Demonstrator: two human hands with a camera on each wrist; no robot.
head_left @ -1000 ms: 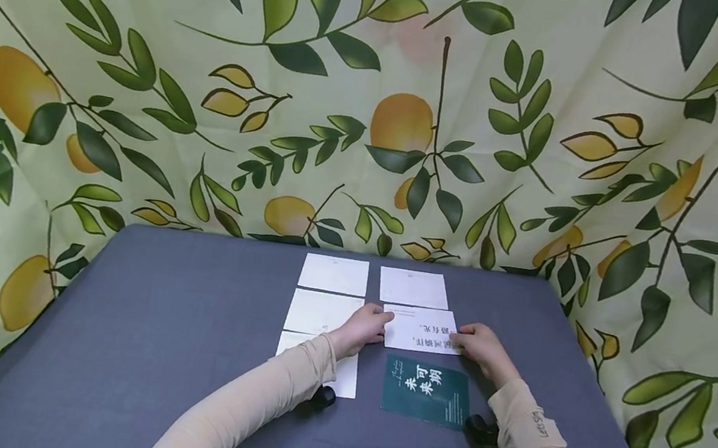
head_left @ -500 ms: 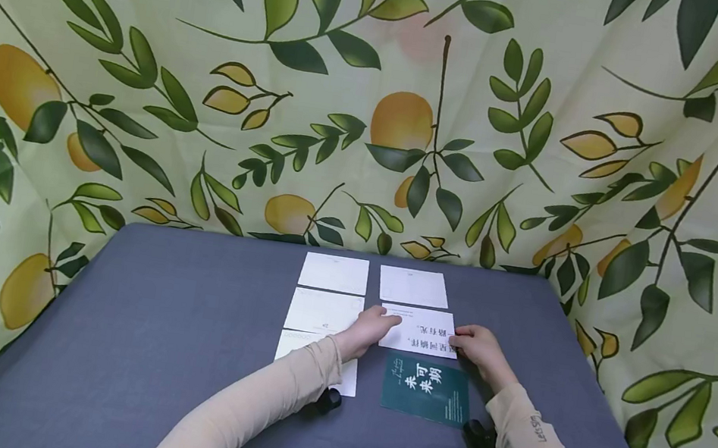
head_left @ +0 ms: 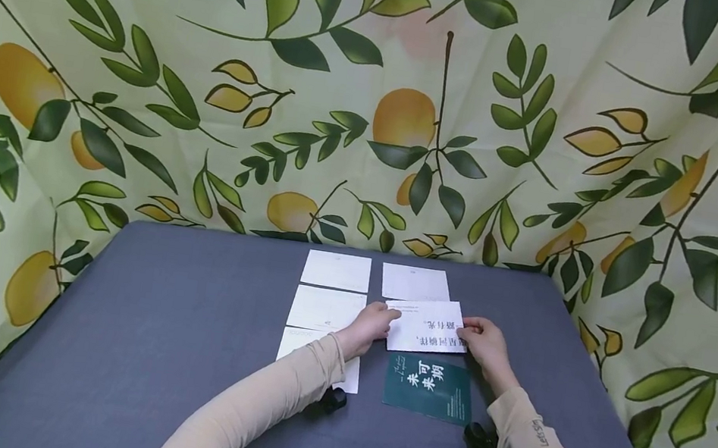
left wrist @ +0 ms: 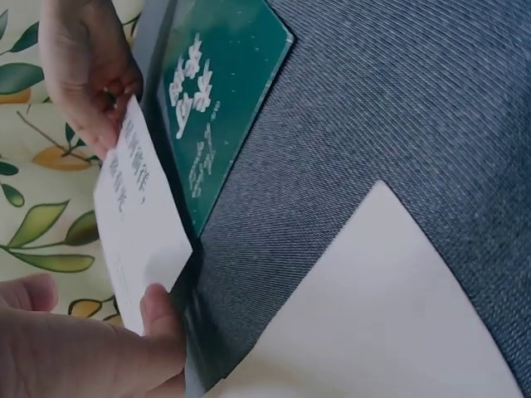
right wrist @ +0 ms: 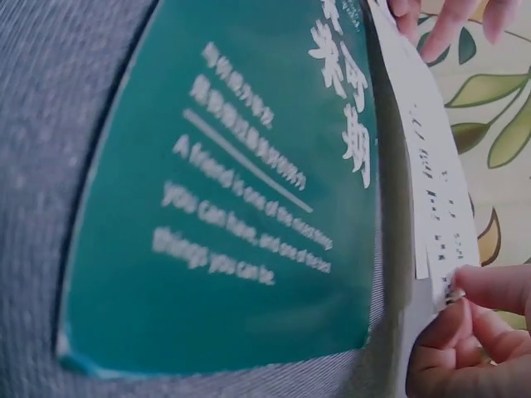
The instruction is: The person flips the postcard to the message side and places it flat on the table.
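A white card with dark printed characters [head_left: 425, 328] is held between both hands, tilted with its right side higher. My left hand [head_left: 374, 323] pinches its left edge, thumb on top, as the left wrist view also shows. The right hand [head_left: 485, 346] pinches the right edge near the corner; in the right wrist view its thumb and fingers close on the card's end [right wrist: 448, 249]. Just in front lies a green card with white lettering [head_left: 428, 388], flat on the cloth. Under the left forearm, a white card [head_left: 301, 342] is partly hidden.
Two more white cards [head_left: 335, 270] [head_left: 322, 309] lie in the left column, and another white card [head_left: 415, 284] lies behind the held one. A grey-blue cloth [head_left: 180, 321] covers the table. Behind it hangs a leaf-and-fruit patterned curtain [head_left: 320, 111]. Dark wrist devices [head_left: 480, 438] sit under both wrists.
The printed card went from lying roughly level to tilted, its right side lifted and its far edge now overlapping the card behind. Both hands stay at its edges.
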